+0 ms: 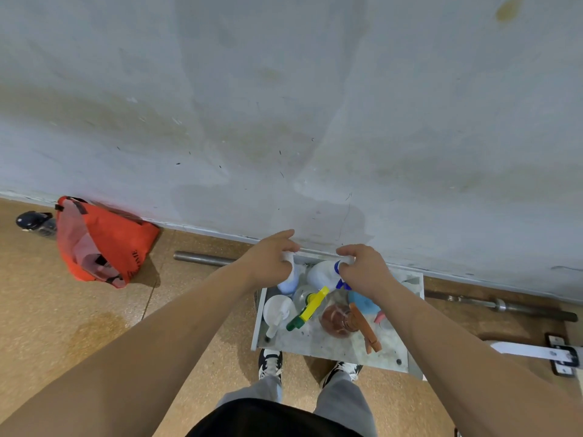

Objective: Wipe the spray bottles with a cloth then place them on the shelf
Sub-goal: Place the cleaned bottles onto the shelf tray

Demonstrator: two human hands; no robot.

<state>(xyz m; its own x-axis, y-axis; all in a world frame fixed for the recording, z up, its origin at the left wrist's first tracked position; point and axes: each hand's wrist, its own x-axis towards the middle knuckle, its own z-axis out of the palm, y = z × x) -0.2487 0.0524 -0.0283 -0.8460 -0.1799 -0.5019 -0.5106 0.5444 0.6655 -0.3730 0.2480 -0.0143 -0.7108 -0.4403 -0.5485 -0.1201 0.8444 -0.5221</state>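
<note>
Item: spray bottles (315, 298), grouped on tray-like shelf (331, 345) against far wall. Left hand (271, 260) and right hand (362, 266) each pinch white cloth, apparently one piece. Advice: keep cloth taut, wipe each bottle fully.

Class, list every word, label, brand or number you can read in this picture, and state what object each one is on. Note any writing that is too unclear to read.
Dark lettering on the red bag: there, but too small and tilted to read.
Spray bottles in the metal tray: no label or print can be read.
Wall, floor, shoes: no writing seen.
Nothing is legible.
</note>
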